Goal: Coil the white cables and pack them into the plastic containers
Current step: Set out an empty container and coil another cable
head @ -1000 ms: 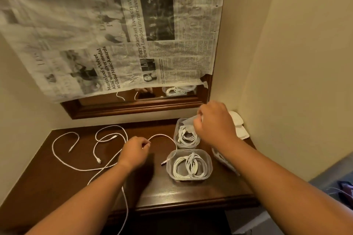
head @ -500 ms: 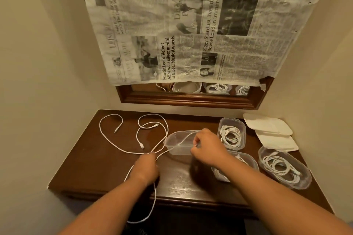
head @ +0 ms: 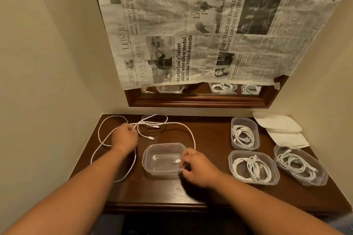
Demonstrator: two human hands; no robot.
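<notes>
Item: loose white braided cable (head: 177, 123), uncoiled, arcing behind and left of the empty clear rectangular plastic container (head: 145, 158); my right hand (head: 196, 168), the nearer, pinches its plug end at that container's right rim, while my left hand (head: 125, 137) grips gathered strands behind-left.

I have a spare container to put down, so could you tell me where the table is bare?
The table is bare between the empty container and the three filled containers. The left side is crowded with loose cable; lids and those containers crowd the right.
</notes>
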